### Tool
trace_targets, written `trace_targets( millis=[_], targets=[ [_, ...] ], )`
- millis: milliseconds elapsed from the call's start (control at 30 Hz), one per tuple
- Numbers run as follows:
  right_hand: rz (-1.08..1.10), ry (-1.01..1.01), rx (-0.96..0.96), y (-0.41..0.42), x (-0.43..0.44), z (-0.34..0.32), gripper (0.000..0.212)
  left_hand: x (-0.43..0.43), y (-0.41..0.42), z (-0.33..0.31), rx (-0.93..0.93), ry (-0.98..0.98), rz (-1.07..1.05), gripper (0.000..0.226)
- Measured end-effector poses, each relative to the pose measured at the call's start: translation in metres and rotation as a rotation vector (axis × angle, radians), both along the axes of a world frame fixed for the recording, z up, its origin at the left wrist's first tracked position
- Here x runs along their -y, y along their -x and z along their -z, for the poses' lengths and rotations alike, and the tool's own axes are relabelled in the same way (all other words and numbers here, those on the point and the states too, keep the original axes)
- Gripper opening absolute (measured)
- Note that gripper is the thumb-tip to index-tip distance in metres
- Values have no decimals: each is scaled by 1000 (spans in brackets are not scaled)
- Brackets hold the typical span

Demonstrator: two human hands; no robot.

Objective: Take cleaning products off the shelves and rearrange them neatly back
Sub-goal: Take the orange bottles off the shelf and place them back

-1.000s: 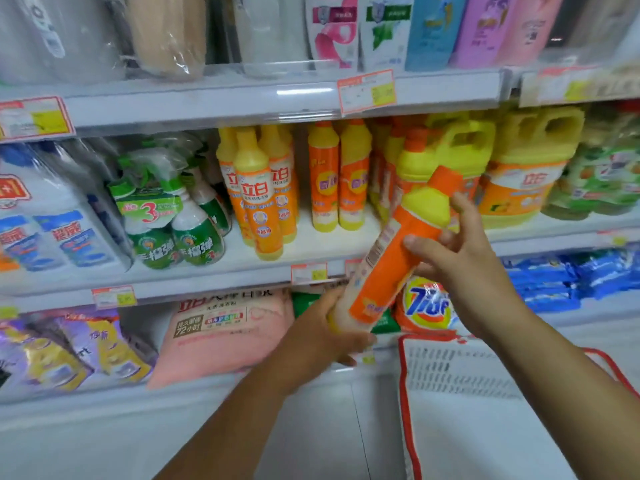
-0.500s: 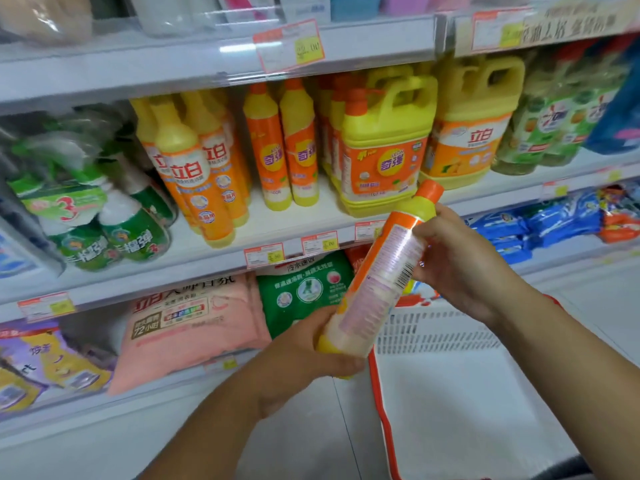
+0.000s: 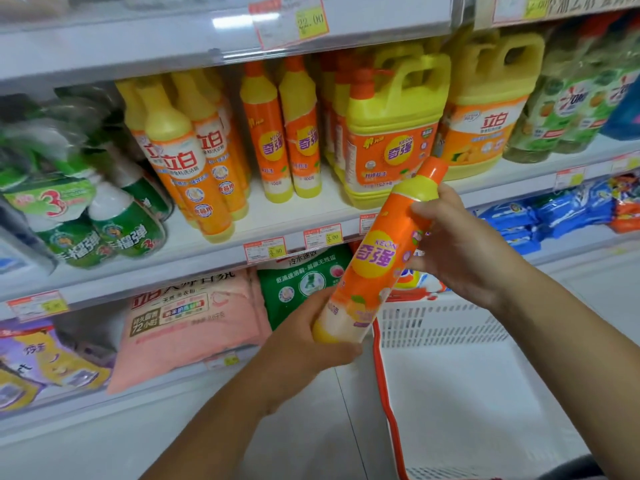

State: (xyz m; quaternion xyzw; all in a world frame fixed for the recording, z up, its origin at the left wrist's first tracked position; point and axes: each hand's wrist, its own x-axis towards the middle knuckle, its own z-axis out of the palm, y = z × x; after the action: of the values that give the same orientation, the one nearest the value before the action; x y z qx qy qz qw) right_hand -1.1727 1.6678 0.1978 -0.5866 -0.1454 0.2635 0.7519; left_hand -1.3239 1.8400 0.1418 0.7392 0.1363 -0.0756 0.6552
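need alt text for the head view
A tilted orange bottle is held before a shop shelf, the left hand gripping its base, the right hand its upper part. Matching bottles stand on the shelf behind; a white basket sits below.

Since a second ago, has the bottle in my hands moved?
Yes. Against the yellow jug, the bottle has sunk, cap from shoulder height towards the base, and turned its front label outward.
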Motion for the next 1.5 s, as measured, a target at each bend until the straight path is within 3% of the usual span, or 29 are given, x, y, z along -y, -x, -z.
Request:
trace_targets(
  millis=[100,300,600,767,900,1033,1100,1233,1333,1400,1500],
  targets=[
    [103,248,168,5,-1,-3,67,10,3,-5,73,-182,-71,68],
    [175,130,113,8,1,-4,63,10,6,-10,-45,21,57,59],
    [129,163,91,7,0,-5,72,8,5,-9,-32,-26,29,58],
    [-16,167,84,10,-1,-8,61,1,5,-3,-25,-62,13,68],
    [-42,199,106,17,-7,-5,62,-13,4,10,-16,-97,32,63],
    [1,280,158,29,-23,17,61,-34,5,32,-68,-325,136,53],
    [26,334,183,34,-35,37,61,-53,7,42,-52,-466,120,59],
    [15,500,358,45,-65,95,63,-100,5,52,171,-917,-165,59],
    [-61,616,414,49,-85,146,51,-133,-3,60,267,-1254,-339,65],
    [-91,702,417,48,-94,182,41,-153,-4,72,277,-1376,-364,73],
    [-100,796,379,51,-101,230,42,-175,-2,91,210,-1452,-338,84]
  ],
)
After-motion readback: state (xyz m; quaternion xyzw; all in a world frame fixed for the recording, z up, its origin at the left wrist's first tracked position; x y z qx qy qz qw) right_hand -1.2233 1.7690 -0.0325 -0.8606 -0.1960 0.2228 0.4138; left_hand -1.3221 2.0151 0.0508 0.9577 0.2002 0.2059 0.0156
